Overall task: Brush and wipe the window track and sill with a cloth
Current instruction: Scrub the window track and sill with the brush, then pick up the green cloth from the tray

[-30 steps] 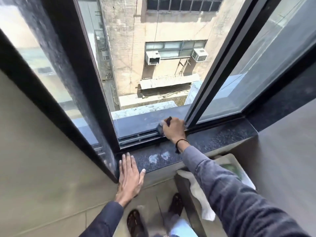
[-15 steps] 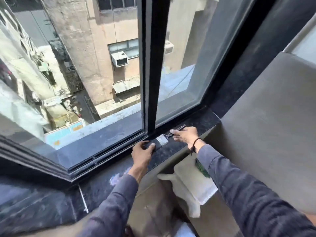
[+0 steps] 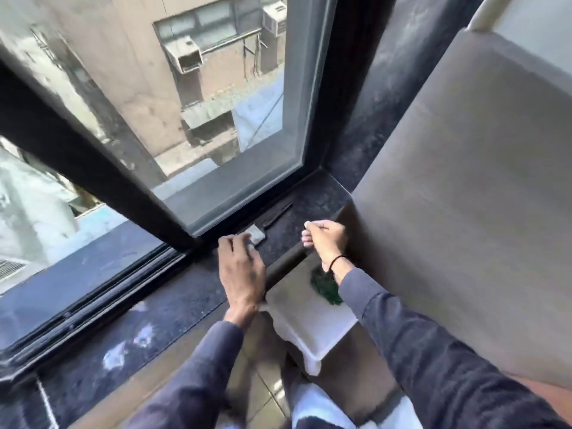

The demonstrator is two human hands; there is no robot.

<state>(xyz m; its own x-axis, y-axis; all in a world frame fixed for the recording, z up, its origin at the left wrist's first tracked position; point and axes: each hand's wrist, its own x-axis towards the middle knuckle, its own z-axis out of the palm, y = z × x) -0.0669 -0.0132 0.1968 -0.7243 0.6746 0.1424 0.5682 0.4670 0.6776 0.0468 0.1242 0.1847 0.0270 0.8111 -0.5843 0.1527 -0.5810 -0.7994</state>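
Note:
A small brush lies flat on the dark stone sill (image 3: 185,298); its pale bristle end (image 3: 256,235) faces me and its black handle (image 3: 277,214) points away along the window frame. My left hand (image 3: 243,270) rests palm down on the sill with its fingertips over the bristle end; whether it grips the brush is hidden. My right hand (image 3: 325,239) hovers at the sill's front edge, clear of the handle, fingers curled with nothing visible in them. The window track (image 3: 93,308) runs along the left part of the sill. A white cloth (image 3: 309,326) lies below the sill.
White smudges (image 3: 145,332) mark the sill to the left of my left arm. A green item (image 3: 326,289) lies on the white cloth. A grey wall panel (image 3: 464,196) closes off the right side. The fixed glass pane (image 3: 247,119) stands behind the brush.
My view has swung right along the sill. My right hand has let go of the brush handle and pulled back. My left hand has come from the left and onto the bristle end.

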